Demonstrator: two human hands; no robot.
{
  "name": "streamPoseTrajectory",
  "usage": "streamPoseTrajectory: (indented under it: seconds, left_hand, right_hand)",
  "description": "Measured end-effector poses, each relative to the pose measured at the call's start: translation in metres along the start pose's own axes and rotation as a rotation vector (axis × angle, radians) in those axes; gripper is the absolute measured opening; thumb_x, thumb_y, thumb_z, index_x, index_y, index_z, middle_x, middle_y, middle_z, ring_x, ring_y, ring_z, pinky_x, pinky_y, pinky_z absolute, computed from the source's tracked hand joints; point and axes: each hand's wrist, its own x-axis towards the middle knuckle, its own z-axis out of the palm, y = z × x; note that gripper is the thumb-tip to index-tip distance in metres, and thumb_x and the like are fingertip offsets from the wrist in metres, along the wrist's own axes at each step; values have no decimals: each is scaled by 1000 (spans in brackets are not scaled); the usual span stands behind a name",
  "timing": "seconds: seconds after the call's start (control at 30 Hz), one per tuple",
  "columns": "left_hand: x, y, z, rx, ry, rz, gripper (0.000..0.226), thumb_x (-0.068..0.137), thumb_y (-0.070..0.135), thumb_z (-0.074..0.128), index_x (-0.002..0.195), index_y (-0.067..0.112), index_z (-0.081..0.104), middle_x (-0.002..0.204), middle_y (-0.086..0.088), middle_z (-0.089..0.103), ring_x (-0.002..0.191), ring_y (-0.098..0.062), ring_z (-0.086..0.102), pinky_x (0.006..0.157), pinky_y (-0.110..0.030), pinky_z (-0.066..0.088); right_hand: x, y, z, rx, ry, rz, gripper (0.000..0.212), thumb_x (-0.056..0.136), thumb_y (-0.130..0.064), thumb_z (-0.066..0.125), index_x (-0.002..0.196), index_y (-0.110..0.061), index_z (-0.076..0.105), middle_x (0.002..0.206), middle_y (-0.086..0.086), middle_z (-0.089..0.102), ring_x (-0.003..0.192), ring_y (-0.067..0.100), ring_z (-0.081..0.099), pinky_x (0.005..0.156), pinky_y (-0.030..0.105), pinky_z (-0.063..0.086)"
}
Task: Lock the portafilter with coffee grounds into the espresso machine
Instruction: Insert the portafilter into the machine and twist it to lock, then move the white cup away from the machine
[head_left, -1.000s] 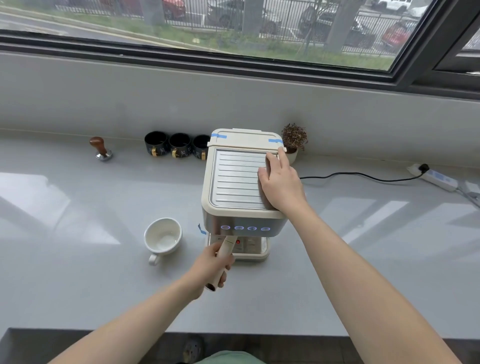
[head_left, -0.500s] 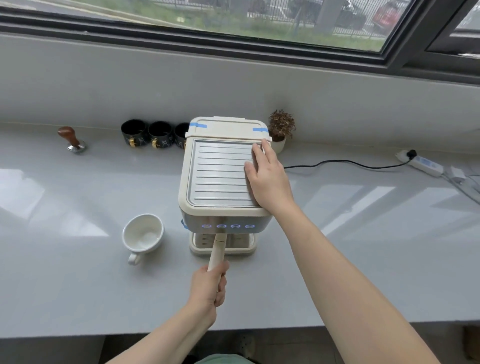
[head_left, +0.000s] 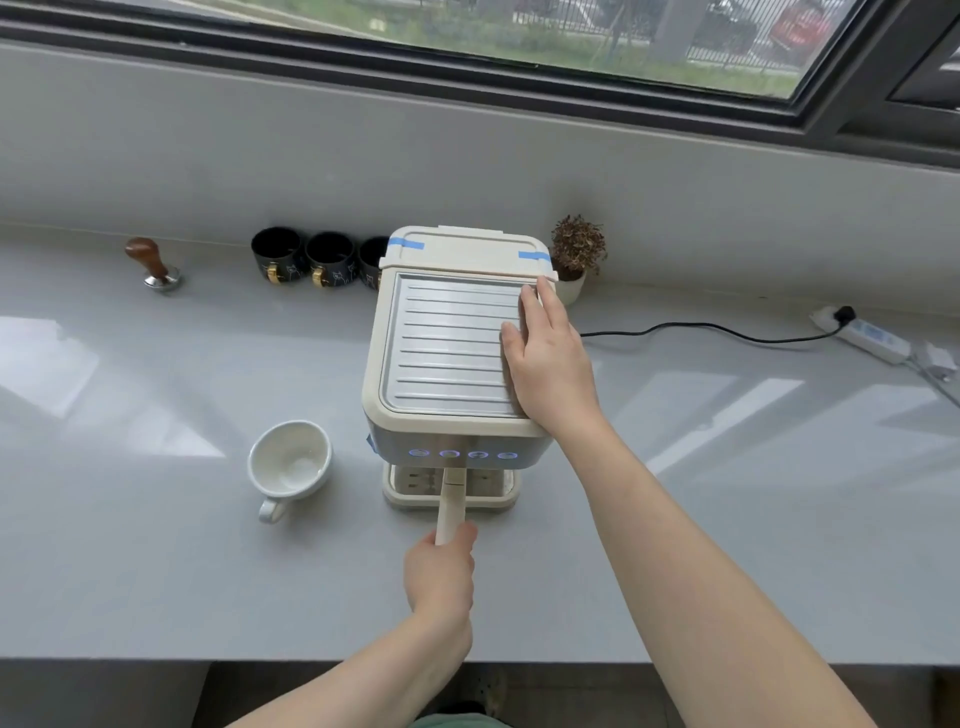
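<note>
One cream-and-steel espresso machine (head_left: 457, 358) sits mid-counter on the pale grey glossy countertop (head_left: 156, 571), ribbed metal tray on top, two strips of blue tape (head_left: 407, 243) on the cream lid at its far edge. Four blue-lit round buttons (head_left: 462, 454) in a row on the near face; icons too small to read. One cream portafilter handle (head_left: 451, 501) sticks out from under the button panel, pointing straight toward the near edge; the basket end is hidden under the machine, so the grounds can't be seen. Left hand (head_left: 440, 582) is wrapped closed around the near end of that handle, thumb up along it. Right hand (head_left: 548, 364) lies flat, fingers extended and together, palm down on the right side of the tray, gripping nothing. One white ceramic cup (head_left: 289, 465) stands upright left of the machine, handle toward the near side. Three black mugs with gold handles (head_left: 317, 258) line up at the far wall, left of the machine, the rightmost partly hidden behind it; small white drawings on them, not legible. One wooden-knobbed metal tamper (head_left: 154, 265) further left. One small dried plant in a white pot (head_left: 575, 262) just right of the lid. One black cable (head_left: 717, 330) runs right to one white power strip (head_left: 867, 335). No readable brand or text anywhere.
</note>
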Motion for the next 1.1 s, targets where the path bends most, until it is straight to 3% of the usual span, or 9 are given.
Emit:
streamPoseTrajectory:
  seconds: [0.13,0.3,0.4,0.53,0.6,0.67,0.77,0.93,1.1]
  left_hand:
    - [0,5,-12,85,-146,55,25,87,23,57,70,12,42,52,-2,34,39,-16,25,39,-24,18]
    - [8,21,-55,396,-465,215,37,96,45,42,95,11,55,67,-7,60,52,-21,59,37,-23,35]
    - [29,28,-92,397,-343,263,36,97,40,41,90,10,58,77,-8,63,63,-19,60,43,-27,43]
    - [75,37,-150,368,165,368,22,94,33,45,99,12,47,88,-10,57,71,-27,57,55,-38,50]
    - [93,41,-170,316,268,303,27,92,35,45,110,15,39,93,-12,55,77,-32,58,56,-38,52]
    - [106,42,-175,258,195,186,30,93,39,44,116,20,37,95,-13,55,74,-31,57,54,-35,50]
    - [118,41,-173,137,49,55,33,95,46,40,105,17,52,90,-11,58,65,-24,56,52,-31,49]
    - [121,37,-174,123,-34,150,32,99,38,37,76,19,49,88,-8,56,60,-17,52,45,-22,36]
    - [109,33,-175,221,-43,251,32,99,34,37,78,15,50,85,-10,60,60,-17,47,48,-24,28]
  right_hand:
    - [1,1,-2,4,0,2,55,99,-36,32,150,-18,23,161,-6,10,144,21,22,115,33,22]
    - [3,2,-3,12,-8,-2,55,98,-35,34,149,-16,25,161,-4,12,144,23,22,114,34,22]
    - [2,2,-2,19,-10,-4,55,98,-35,35,149,-17,25,161,-4,12,143,22,23,114,35,23]
    - [3,4,-3,54,4,-1,55,97,-35,38,148,-17,29,160,-6,15,143,20,24,113,33,24]
    - [3,5,-3,68,13,-8,55,97,-34,40,147,-16,31,160,-5,16,143,19,25,113,32,24]
    - [4,4,-3,69,16,-10,54,97,-34,40,147,-15,31,160,-4,17,143,19,25,113,33,24]
    - [3,2,-2,59,10,-6,54,96,-34,41,146,-15,32,160,-3,17,143,21,26,113,34,24]
    - [3,2,-2,49,2,-2,54,96,-34,40,146,-16,32,160,-3,17,142,23,27,113,35,24]
    - [2,2,-3,56,-9,1,54,97,-34,40,147,-16,32,160,-2,17,143,22,26,113,34,24]
